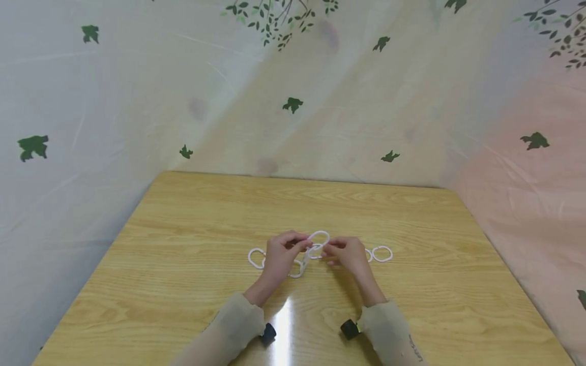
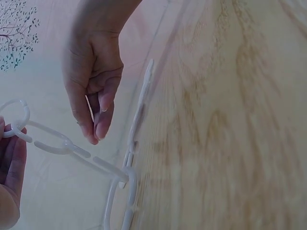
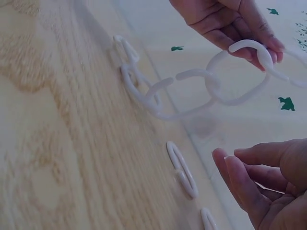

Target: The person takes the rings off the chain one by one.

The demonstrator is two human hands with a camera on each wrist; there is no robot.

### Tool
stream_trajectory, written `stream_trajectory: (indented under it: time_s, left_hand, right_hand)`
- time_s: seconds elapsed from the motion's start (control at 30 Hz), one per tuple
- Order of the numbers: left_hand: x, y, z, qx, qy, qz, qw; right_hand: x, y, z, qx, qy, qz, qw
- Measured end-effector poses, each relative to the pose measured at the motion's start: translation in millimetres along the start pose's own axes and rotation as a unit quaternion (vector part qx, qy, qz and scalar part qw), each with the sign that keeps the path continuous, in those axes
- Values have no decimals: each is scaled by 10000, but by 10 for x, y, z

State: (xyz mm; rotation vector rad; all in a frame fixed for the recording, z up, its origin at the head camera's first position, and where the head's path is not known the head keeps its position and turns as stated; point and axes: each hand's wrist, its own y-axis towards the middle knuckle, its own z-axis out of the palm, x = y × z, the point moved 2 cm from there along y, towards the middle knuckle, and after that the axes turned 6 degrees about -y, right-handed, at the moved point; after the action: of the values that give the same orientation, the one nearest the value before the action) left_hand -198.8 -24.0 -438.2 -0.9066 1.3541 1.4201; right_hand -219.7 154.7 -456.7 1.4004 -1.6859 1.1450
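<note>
My left hand [image 1: 280, 256] pinches a white oval link [image 1: 320, 233] between thumb and fingers. From it hangs a chain of linked white pieces, whose lower end rests on the table; in the right wrist view one chain link [image 3: 237, 103] shows below the left hand [image 3: 225, 24]. Each link has a small gap in its loop. My right hand [image 1: 349, 254] is just right of the chain, fingers bent loosely and apart from it. In the left wrist view the right hand [image 2: 96, 81] has nothing between its fingertips.
The wooden table [image 1: 206, 203] carries loose white links to the right of my right hand, one of them a link [image 1: 382, 253] at the far right. Chain links [image 1: 256, 258] lie left of my left hand. Behind the table hangs a leaf-patterned cloth [image 1: 238, 127].
</note>
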Motion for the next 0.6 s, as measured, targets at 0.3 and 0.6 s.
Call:
stream_trajectory:
  time_s: [0.3,0.6]
  left_hand:
    - [-15,1,-3,-36,49,-105,9999]
    - [-23,11,-4,-34,-81,-135,9999]
  right_hand:
    - [100,-68,-21,145,248,-200,9994]
    - [235,-143,-45,118,342,-472,9982]
